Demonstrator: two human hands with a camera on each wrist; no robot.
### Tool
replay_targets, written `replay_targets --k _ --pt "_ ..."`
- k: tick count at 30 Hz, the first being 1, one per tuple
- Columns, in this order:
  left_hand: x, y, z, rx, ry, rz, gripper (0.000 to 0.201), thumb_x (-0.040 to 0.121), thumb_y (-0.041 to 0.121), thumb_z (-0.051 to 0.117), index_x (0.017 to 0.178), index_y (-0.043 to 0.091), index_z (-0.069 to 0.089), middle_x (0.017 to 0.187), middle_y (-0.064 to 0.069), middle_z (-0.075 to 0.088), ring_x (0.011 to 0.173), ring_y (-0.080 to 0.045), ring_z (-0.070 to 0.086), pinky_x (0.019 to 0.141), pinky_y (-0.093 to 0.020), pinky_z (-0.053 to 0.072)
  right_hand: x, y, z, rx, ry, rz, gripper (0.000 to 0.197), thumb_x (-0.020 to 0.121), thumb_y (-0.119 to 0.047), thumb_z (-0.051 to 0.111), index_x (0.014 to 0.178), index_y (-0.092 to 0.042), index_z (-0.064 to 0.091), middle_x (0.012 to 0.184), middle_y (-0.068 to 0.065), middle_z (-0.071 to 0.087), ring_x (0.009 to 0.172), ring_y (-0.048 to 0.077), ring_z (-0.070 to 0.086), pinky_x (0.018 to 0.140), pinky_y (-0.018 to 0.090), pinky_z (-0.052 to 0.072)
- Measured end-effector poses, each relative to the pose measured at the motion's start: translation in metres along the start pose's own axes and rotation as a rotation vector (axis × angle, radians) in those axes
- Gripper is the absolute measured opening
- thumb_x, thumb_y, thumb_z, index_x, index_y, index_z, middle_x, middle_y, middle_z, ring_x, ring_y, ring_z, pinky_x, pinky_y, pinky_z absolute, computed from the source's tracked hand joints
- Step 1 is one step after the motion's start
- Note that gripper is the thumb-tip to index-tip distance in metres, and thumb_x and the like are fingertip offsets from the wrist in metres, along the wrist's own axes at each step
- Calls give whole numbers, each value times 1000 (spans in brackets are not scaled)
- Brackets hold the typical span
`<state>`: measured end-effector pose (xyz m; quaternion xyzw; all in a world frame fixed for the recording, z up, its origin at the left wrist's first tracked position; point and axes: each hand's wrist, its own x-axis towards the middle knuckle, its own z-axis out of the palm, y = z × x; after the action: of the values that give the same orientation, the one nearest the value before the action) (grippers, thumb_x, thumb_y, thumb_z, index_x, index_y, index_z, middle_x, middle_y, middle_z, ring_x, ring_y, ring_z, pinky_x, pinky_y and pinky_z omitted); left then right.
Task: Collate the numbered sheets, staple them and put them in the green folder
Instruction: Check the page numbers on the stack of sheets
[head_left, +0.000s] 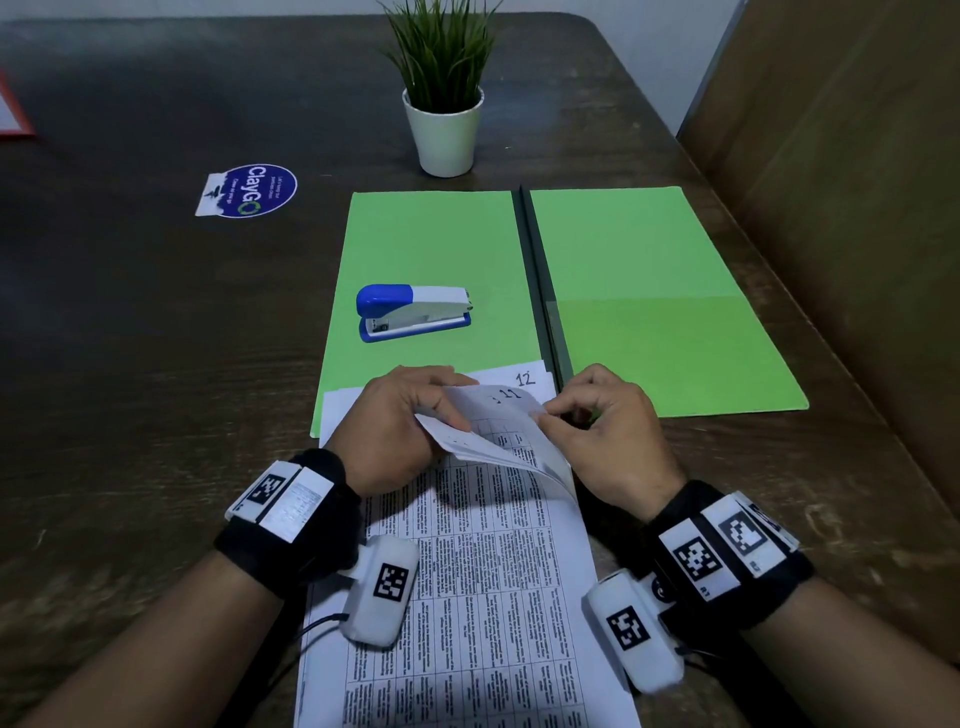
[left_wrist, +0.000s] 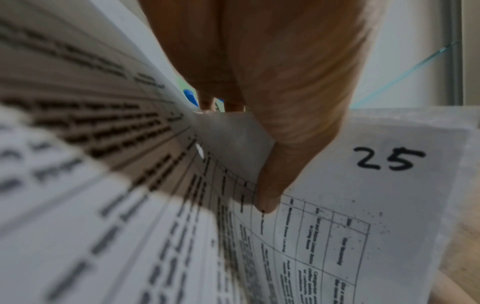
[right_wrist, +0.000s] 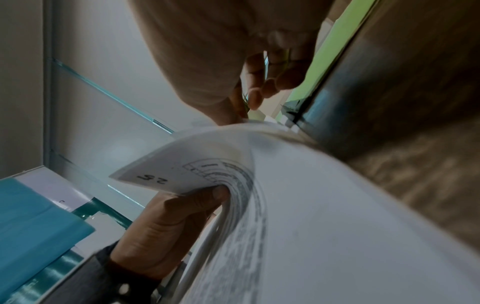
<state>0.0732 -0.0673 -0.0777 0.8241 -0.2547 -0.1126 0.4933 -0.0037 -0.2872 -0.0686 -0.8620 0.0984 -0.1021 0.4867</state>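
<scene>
Two hands work at the near edge of the dark, worn wooden desk (head_left: 156, 364), over a stack of white printed sheets (head_left: 467, 597) covered in fine black tables of text. The left hand (head_left: 395, 426) has its fingers (head_left: 436, 402) curled round a lifted bundle of page corners, thumb under and fingers on top, so the paper bows up in a soft curve. The wrist view shows that thumb (left_wrist: 275, 185) pressed on a sheet hand-numbered 25 (left_wrist: 389, 158). The right hand (head_left: 608, 421) pinches the top corner of a page between thumb and fingertips, just beside a handwritten 11 (head_left: 509, 393); a flat sheet marked 12 (head_left: 525, 378) peeks out behind. Both wrists wear black bands carrying white blocks with black-and-white square markers.

The far end of the sheets overlaps the near edge of a bright green card folder (head_left: 649, 249), which lies open and flat, its two matte leaves split by a dark spine. The right leaf has a low pocket across its lower half; nothing shows in it. On the left leaf sits a blue and grey-white plastic stapler (head_left: 414, 312), closed, well apart from the hands.

Beyond the folder stands a small white pot with spiky green grass-like leaves (head_left: 443, 104). To the left a blue oval sticker with white lettering (head_left: 249, 190) lies on the wood, and a red-edged corner (head_left: 13, 111) shows at the far left. A brown panel runs along the right side.
</scene>
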Motion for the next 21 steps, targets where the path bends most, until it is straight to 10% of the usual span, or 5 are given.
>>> replay_targets --k 10,14,21 --pt "-2 3 -2 2 -22 -17 39 66 0 88 76 36 78 95 21 73 124 -2 54 105 -37 46 -3 -3 1 119 -101 0 35 98 -25 57 72 -2 62 65 14 54 57 22 44 60 22 40" --pt "-3 9 -3 18 -8 -71 35 65 2 90 76 34 78 98 25 65 126 -3 53 107 -39 44 3 2 1 9 -10 81 31 91 -28 67 121 -26 64 79 -4 64 67 15 59 68 28 50" --pt "-3 11 -4 27 -18 -105 43 62 -1 90 72 39 78 107 27 58 124 1 52 112 -42 39 6 -2 1 -153 -95 81 38 82 -31 74 119 -29 66 96 -6 55 81 12 57 84 33 52"
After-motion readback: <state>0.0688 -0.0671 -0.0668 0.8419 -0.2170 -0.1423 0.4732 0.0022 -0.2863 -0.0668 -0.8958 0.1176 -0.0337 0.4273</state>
